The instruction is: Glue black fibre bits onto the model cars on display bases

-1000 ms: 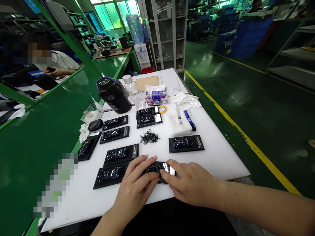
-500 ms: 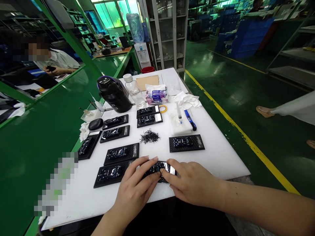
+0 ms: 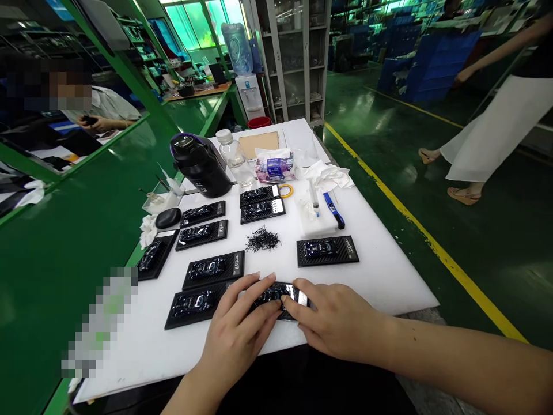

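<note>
By the counter's (image 3: 389,282) near edge, the left hand (image 3: 237,317) and right hand (image 3: 337,317) are holding a black plate (image 3: 286,288) with a dark car (image 3: 269,295). Fingers (image 3: 258,289) are covering much of it; I'm not making out the car's ends.

- Left of the left hand (image 3: 242,320), passage is blocked by a nearer car plaque (image 3: 192,305) and a farther car plaque (image 3: 213,268).
- Beyond it, the way is obstructed by a pile of black slivers (image 3: 262,239).
- Ahead of the right hand (image 3: 339,320), another plaque (image 3: 322,250) is met; rightward, bare counter (image 3: 384,282) is offered up to the edge.
</note>
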A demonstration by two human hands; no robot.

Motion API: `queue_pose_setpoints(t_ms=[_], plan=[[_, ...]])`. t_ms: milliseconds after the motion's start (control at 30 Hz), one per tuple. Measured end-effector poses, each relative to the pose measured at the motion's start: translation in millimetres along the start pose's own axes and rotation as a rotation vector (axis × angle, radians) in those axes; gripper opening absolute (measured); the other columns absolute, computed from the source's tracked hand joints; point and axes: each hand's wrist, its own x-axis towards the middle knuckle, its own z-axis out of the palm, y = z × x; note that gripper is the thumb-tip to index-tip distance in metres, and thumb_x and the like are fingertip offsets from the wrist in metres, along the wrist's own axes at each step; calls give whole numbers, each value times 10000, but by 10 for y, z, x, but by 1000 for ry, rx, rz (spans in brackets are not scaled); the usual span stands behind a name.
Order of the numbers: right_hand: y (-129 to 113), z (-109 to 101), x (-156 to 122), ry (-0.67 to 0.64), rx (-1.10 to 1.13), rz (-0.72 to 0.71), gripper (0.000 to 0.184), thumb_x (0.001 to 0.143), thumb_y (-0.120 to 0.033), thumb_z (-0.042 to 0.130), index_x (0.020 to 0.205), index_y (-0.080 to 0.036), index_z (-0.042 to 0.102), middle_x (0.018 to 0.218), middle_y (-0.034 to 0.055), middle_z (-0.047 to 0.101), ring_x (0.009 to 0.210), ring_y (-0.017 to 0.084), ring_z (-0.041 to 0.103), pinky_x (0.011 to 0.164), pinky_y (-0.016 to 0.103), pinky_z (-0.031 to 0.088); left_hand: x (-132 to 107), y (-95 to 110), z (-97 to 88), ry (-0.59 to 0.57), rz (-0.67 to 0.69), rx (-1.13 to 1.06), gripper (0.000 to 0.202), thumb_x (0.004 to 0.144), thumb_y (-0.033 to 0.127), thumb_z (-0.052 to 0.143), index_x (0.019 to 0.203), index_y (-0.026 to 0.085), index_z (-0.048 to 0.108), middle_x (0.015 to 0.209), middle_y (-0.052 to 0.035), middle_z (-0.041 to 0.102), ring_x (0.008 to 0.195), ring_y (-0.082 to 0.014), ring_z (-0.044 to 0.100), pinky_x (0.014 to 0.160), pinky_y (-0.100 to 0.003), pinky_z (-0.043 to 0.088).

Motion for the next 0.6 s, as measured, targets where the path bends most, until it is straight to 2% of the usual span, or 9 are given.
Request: queue_pose_setpoints(t_ms=[333, 600], plan=[[-13, -7, -14, 18, -17, -2, 459, 962, -313, 403, 1409, -222, 455, 1399, 125, 503, 790, 201, 654, 556, 321, 499, 1, 1, 18, 7, 12, -5, 239, 809, 29, 717, 1006, 156, 673, 1310, -109, 616, 1231, -288, 532, 997, -467, 521], [-19, -32, 0, -18, -4, 3, 451, 971, -310, 400, 1410, -225, 466, 1403, 124, 498, 805, 202, 651, 576, 328, 507, -6, 1, 32, -4, 8, -4, 298, 819, 36, 705, 1084, 167, 672, 1315, -106, 612, 1225, -276, 536, 1005, -450, 518]])
